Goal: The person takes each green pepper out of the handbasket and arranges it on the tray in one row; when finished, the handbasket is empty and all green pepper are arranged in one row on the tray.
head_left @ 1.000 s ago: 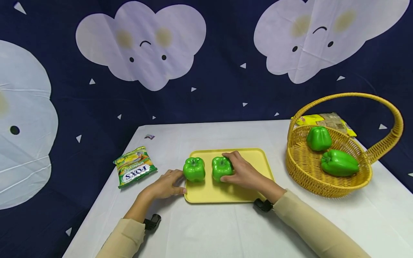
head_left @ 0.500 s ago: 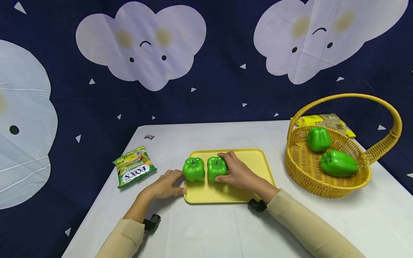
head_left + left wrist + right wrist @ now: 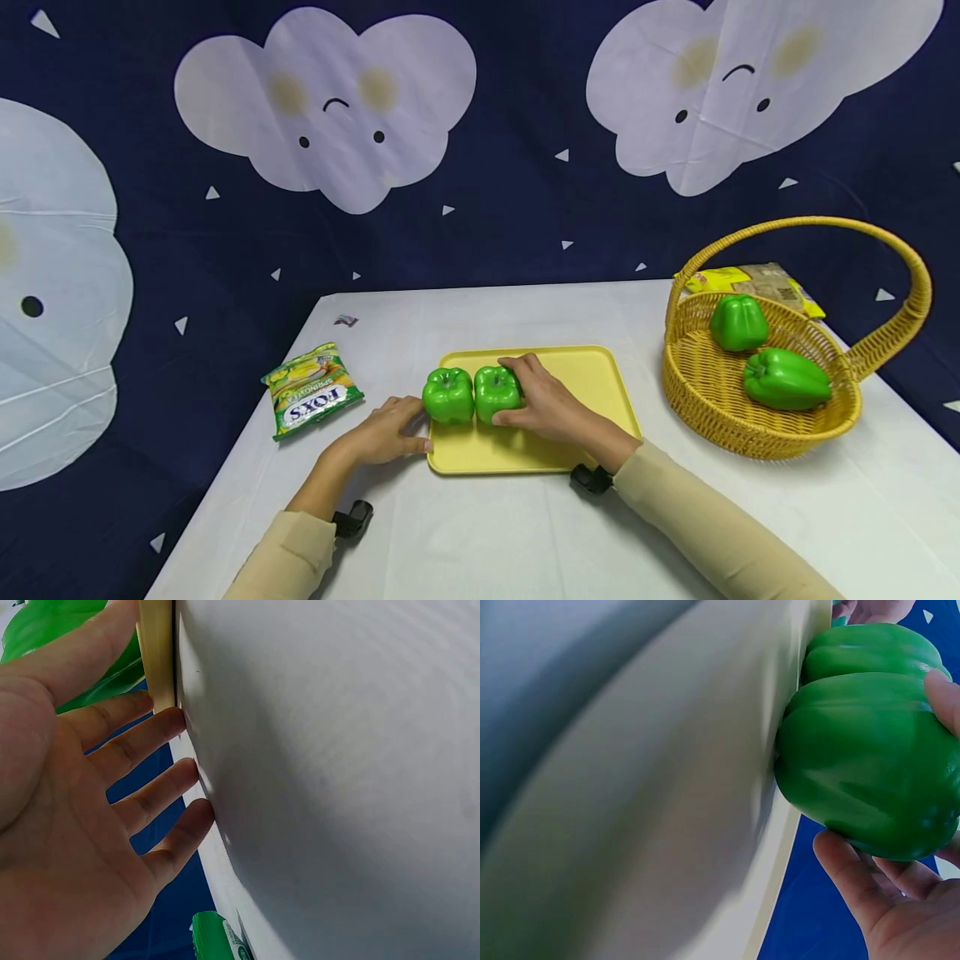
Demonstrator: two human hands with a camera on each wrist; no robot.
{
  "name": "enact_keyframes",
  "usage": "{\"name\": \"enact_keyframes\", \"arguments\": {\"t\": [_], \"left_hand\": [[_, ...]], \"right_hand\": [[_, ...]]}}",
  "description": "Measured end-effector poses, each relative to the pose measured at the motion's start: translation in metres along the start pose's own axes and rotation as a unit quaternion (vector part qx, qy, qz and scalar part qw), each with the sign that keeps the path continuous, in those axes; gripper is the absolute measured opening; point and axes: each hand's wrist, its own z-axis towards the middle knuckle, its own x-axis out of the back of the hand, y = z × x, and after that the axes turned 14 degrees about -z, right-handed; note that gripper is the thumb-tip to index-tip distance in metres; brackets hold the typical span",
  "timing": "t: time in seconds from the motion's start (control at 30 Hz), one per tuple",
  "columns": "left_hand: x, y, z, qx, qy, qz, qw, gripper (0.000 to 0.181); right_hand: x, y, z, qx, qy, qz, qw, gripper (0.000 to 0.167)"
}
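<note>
On the yellow tray (image 3: 585, 375) two green bell peppers stand side by side near its left end. My right hand (image 3: 551, 404) grips the right-hand pepper (image 3: 496, 392) from its right side, thumb in front and fingers behind; the right wrist view shows that pepper (image 3: 862, 765) between thumb and fingers. The left-hand pepper (image 3: 447, 397) is beside my left hand (image 3: 386, 432), which rests at the tray's left edge with fingers spread. In the left wrist view the palm and straight fingers of the left hand (image 3: 90, 795) hold nothing.
A wicker basket (image 3: 712, 417) with a tall handle stands at the right, holding two green peppers (image 3: 738, 322). Behind it lies a yellow packet (image 3: 720, 279). A green Fox's bag (image 3: 311, 392) lies at the left, with a small wrapped piece (image 3: 346, 320) farther back.
My right hand has moved left along the tray with its pepper, narrowing the gap to the other pepper. The left hand has stayed by the tray's left edge.
</note>
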Motion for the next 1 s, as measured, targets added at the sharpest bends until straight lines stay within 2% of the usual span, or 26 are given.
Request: {"name": "enact_keyframes", "arguments": {"t": [0.57, 0.8, 1.0], "left_hand": [[-0.001, -0.001, 0.001, 0.003, 0.002, 0.0, 1.0, 0.073], [-0.001, -0.002, 0.001, 0.001, 0.003, -0.001, 1.0, 0.073], [-0.001, -0.001, 0.0, 0.002, 0.002, -0.003, 1.0, 0.073]], "right_hand": [[0.004, 0.006, -0.006, 0.005, 0.001, -0.006, 1.0, 0.087], [0.012, 0.01, -0.01, -0.002, -0.001, 0.013, 0.9999, 0.089], [0.023, 0.014, -0.014, 0.018, 0.018, 0.019, 0.9995, 0.087]]}}
